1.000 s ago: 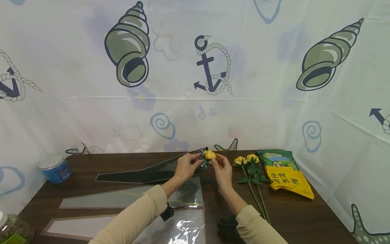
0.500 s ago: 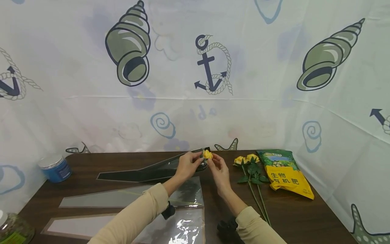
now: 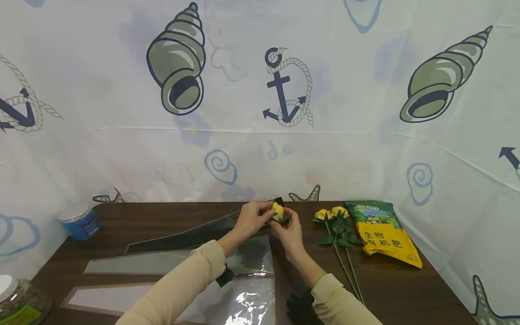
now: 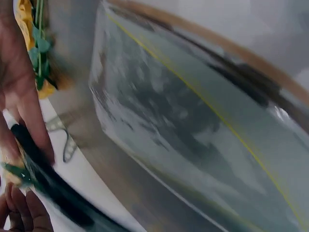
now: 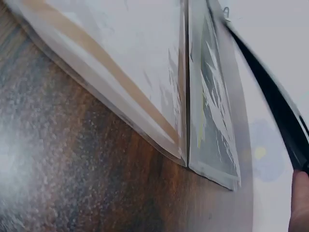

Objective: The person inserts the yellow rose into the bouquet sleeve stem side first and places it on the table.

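Observation:
A yellow rose point(image 3: 278, 211) sticks out of the mouth of a long black flower sleeve point(image 3: 183, 238) at the back middle of the table. My left hand point(image 3: 253, 220) pinches the sleeve's mouth, left of the bloom. On the other side my right hand point(image 3: 290, 232) has its fingers and thumb round the base of the rose. The fingers partly cover the bloom, and its stem is hidden. In the left wrist view the dark sleeve point(image 4: 63, 193) runs down from between the fingers. A fingertip point(image 5: 299, 200) touches the sleeve at the right wrist view's edge.
Two more sleeves, one grey point(image 3: 134, 262) and one clear point(image 3: 227, 300), lie in front. To the right are yellow roses point(image 3: 339, 212) and a green-yellow fertilizer bag point(image 3: 383, 239). A blue jar point(image 3: 80, 223) and a clear jar point(image 3: 22, 302) stand at left. A patterned curtain point(image 3: 243, 90) hangs behind.
The right hand has shifted slightly left and closer to the left hand. The rose has turned between the fingers. The sleeve's narrow left end has swung toward the front.

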`<action>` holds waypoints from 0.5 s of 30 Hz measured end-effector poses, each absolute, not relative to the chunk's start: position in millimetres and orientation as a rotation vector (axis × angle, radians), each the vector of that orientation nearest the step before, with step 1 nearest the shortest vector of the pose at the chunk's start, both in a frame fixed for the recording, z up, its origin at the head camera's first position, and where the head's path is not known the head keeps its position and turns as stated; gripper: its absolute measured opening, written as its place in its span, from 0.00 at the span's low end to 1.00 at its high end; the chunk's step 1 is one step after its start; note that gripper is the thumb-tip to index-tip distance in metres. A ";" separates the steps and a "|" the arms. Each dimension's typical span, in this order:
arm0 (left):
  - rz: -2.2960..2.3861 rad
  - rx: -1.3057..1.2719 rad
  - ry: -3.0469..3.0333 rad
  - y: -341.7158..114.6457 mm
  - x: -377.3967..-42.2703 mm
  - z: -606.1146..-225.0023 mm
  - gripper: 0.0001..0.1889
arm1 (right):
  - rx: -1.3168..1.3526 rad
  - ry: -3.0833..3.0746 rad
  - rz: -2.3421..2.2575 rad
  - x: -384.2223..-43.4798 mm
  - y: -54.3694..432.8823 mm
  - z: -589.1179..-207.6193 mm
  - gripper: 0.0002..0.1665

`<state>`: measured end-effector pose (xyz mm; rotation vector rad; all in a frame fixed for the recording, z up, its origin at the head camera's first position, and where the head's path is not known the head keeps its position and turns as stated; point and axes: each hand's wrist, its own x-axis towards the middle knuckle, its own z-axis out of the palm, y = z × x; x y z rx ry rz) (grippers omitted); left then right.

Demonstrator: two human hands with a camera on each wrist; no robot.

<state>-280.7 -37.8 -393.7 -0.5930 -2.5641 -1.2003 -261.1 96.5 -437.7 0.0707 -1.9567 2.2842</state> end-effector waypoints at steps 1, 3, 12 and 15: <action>-1.153 -0.606 -2.572 -41.9 -281.8 -394.7 0.20 | 0.049 -1.939 2.296 -262.0 95.9 -437.5 0.32; -1.033 -0.619 -2.593 -51.4 -283.4 -397.7 0.26 | 0.026 -1.896 2.312 -263.9 95.1 -438.0 0.32; -0.740 -0.626 -2.858 -79.8 -284.0 -416.4 0.48 | -0.034 -1.777 2.345 -263.5 94.3 -441.2 0.32; -0.763 -0.618 -2.872 -79.5 -285.5 -419.9 0.47 | -0.036 -1.778 2.375 -263.0 95.1 -443.6 0.32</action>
